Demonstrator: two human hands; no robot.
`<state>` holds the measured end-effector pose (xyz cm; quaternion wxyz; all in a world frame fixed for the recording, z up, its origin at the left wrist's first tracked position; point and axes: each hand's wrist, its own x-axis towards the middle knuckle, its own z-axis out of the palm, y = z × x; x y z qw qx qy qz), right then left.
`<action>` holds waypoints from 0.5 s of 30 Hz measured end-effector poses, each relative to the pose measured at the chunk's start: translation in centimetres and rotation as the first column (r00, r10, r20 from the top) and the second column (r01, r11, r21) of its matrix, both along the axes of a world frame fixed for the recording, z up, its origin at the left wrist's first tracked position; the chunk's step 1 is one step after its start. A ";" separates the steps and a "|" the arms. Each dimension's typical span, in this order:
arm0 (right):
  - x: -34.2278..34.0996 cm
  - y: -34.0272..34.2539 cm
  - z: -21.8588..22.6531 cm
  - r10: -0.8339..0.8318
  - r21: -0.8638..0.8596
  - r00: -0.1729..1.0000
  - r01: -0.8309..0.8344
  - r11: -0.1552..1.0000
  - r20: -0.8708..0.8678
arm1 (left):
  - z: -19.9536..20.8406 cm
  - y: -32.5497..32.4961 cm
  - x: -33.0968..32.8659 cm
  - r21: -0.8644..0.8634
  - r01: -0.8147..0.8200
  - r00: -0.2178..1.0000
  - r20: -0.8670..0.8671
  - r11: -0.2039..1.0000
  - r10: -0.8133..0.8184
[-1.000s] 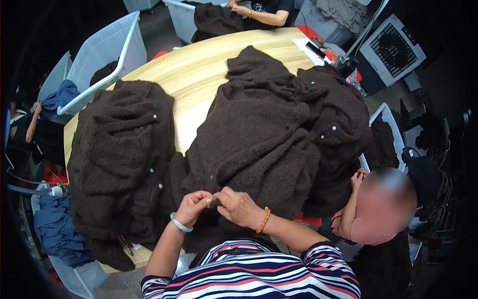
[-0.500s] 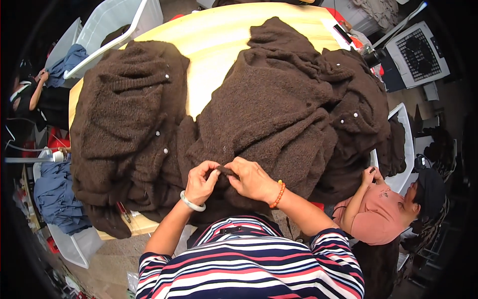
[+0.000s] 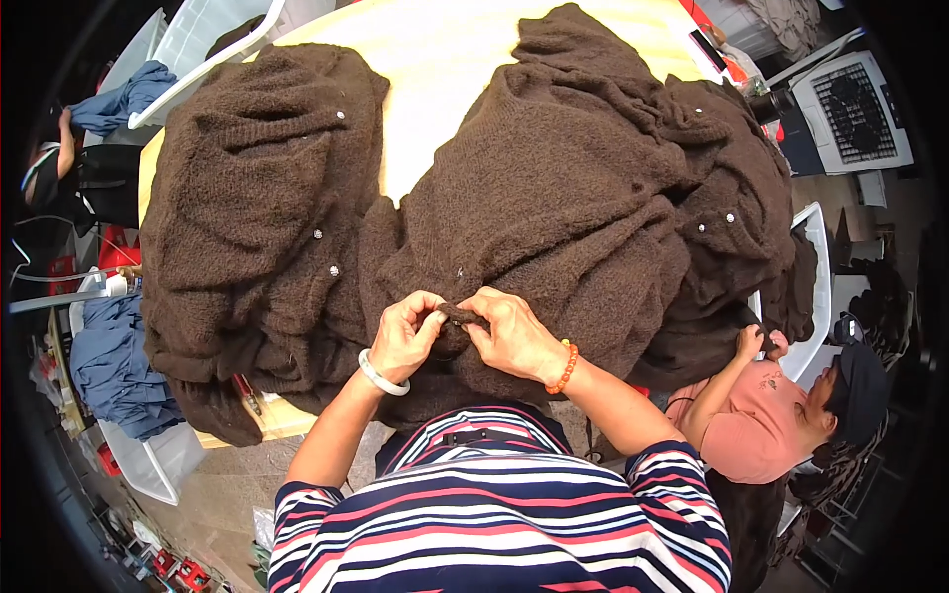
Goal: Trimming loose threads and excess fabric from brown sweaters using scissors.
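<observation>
1. Pinching the left end of a short brown knit strip (image 3: 462, 314): left hand (image 3: 403, 334). Grip closed, thumb toward the index finger.
2. Right hand (image 3: 514, 334): grip closed on the right end of the same strip. Hands just beside each other.
3. Strip position: between the two hands, in front of the near part of the middle brown garment (image 3: 563, 188). Where strip and garment join cannot be told.
4. Middle garment: heaped in folds on the pale wood worktop (image 3: 425, 59), reaching toward its far side.
5. Left brown garment (image 3: 247, 188): folded, three light buttons along its right part. Right brown garment (image 3: 736, 178): similar light buttons, partly against the middle heap.
6. Slim red-handled tool (image 3: 247, 393): near left of worktop, beside the brown cloth.
7. Left wrist: pale bangle (image 3: 381, 376). Right wrist: orange beaded bracelet (image 3: 564, 368).
8. Near left: blue cloth (image 3: 129, 361) in a translucent bin (image 3: 148, 465).
9. Right: co-worker in pink top (image 3: 756, 435), both hands raised near dark cloth.
</observation>
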<state>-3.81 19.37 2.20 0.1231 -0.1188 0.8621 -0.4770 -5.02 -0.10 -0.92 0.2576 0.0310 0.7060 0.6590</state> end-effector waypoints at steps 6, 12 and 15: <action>-0.2 0.2 -0.4 -0.006 -0.089 1.000 0.008 0.996 0.030 | -0.8 -0.3 0.2 0.077 -0.012 1.000 -0.008 0.997 0.013; -0.5 0.5 -0.3 -0.021 -0.095 0.989 0.035 0.995 0.146 | -0.6 -0.5 -0.1 0.149 0.022 0.997 0.072 0.989 -0.033; 0.0 -0.3 -0.1 -0.006 -0.006 0.994 0.005 1.000 -0.107 | 0.0 -0.4 -0.4 0.073 0.007 0.998 0.060 0.997 -0.011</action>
